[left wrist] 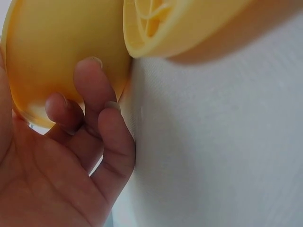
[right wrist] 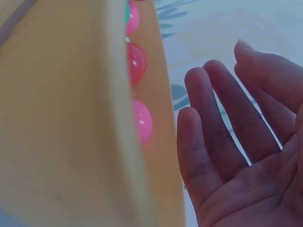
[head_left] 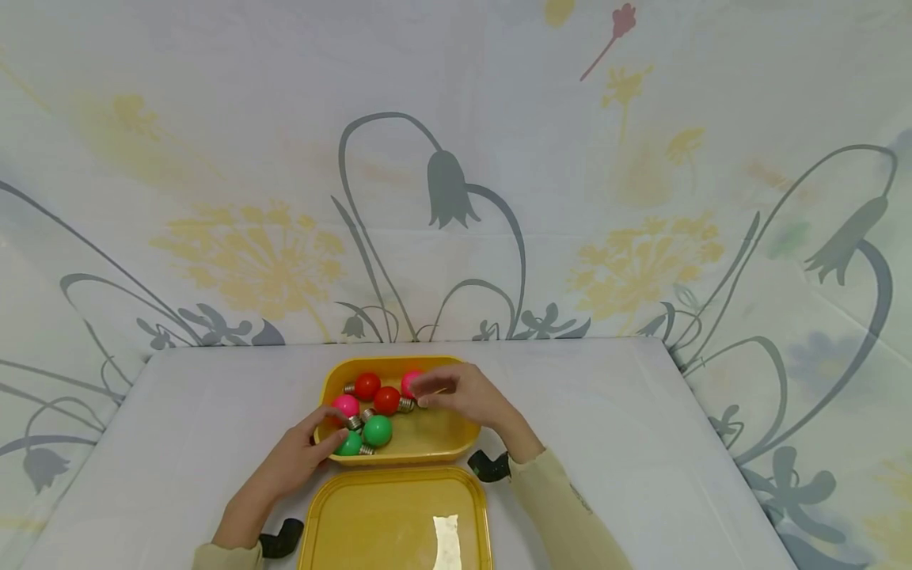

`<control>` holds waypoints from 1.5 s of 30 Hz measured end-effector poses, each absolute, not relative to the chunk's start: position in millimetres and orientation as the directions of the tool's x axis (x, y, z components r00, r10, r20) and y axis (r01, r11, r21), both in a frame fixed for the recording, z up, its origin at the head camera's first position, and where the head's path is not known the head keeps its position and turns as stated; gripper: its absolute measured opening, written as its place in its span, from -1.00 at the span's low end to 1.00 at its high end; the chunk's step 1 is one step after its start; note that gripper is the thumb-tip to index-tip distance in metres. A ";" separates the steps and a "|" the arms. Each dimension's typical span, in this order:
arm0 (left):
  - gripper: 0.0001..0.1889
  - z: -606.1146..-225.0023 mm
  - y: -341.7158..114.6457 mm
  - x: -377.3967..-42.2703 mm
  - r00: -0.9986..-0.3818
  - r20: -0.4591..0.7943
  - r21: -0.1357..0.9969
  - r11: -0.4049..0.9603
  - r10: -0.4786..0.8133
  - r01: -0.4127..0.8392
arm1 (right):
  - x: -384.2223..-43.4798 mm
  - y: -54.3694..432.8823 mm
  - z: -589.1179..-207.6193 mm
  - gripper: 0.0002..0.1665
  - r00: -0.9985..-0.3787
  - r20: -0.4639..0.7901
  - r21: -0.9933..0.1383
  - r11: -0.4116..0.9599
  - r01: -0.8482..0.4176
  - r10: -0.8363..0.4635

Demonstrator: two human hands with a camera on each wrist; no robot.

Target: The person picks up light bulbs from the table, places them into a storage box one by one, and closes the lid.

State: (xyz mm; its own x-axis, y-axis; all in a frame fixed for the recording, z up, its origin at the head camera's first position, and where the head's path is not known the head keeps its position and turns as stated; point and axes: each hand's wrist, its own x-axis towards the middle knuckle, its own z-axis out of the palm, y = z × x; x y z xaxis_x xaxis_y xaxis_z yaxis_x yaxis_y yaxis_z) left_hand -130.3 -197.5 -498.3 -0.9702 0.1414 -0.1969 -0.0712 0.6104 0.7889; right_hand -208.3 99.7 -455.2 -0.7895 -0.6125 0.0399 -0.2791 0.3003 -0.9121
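A yellow tray (head_left: 435, 453) holds small round light bulbs with metal screw bases: a red bulb (head_left: 366, 386), another red bulb (head_left: 387, 400), pink bulbs (head_left: 346, 405) and green bulbs (head_left: 378, 430). My left hand (head_left: 302, 451) reaches over the tray's left rim, thumb and index finger apart beside a green bulb and a pink one. Its other fingers (left wrist: 93, 85) bend against the tray's outer wall (left wrist: 52, 42). Over the tray's right half hovers my right hand (head_left: 463, 392), fingers loosely extended with nothing in them, overlapping a pink bulb (head_left: 411, 384) in the head view.
Directly in front of the filled tray lies a second yellow tray (head_left: 385, 522), its surface catching a bright reflection. Both stand on a white-covered table (head_left: 598, 443). A flower-patterned cloth (head_left: 484, 261) hangs behind. Black wrist mounts (head_left: 488, 466) sit at both sleeves.
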 end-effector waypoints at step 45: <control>-0.71 -489.7 -212.4 -101.6 -0.993 -0.071 0.798 0.603 0.098 0.003 | -145.0 170.6 -484.4 -0.80 -0.926 0.128 -0.941 0.253 -0.227 -0.355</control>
